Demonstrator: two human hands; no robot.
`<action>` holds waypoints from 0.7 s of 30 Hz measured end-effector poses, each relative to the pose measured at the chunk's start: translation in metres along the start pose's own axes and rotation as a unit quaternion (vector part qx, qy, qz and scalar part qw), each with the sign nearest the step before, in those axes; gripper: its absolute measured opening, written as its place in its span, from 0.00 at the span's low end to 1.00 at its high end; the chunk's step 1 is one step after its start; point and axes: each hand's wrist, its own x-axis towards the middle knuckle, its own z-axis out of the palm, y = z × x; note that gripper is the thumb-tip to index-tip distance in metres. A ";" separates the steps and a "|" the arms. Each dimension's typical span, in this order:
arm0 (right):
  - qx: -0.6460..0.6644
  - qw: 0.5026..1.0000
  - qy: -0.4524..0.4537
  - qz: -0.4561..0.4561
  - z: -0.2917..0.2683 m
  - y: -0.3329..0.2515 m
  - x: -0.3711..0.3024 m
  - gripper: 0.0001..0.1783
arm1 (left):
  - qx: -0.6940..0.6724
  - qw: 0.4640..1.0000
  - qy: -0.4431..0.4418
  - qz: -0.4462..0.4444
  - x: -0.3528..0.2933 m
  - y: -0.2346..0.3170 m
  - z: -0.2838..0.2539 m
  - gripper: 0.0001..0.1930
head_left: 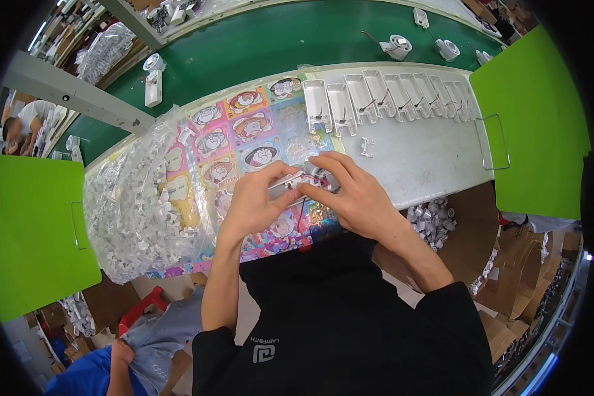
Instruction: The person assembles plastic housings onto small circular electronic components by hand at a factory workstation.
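Note:
Over the table's near edge, both hands meet on one white plastic housing [280, 192] with thin red and dark wires at its right end. My left hand [252, 203] is closed around its left part, thumb along the near side. The fingers of my right hand [358, 193] are bent over the wired end and press on it. My fingertips partly hide what lies inside the housing. A dark wire hangs below it. Under the hands is a colourful cartoon-printed sheet [212, 144].
A row of white open housings with wires [340, 109] stands along the far right. Near it lies a small white bracket [367, 146]. A clear bag of small white parts [135, 218] fills the left. Green panels [531, 132] flank the table; a green belt [257, 56] runs behind.

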 end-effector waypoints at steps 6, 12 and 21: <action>0.045 0.999 0.018 -0.024 0.005 0.005 0.012 0.28 | -0.173 0.984 0.022 -0.018 -0.001 -0.020 0.003 0.16; 0.177 0.981 0.076 0.040 0.007 0.015 0.033 0.33 | -0.300 0.950 0.029 -0.077 0.001 -0.024 -0.014 0.18; 0.281 0.954 0.098 0.044 0.096 0.021 0.080 0.13 | -0.259 0.923 0.270 -0.089 0.028 -0.033 -0.061 0.19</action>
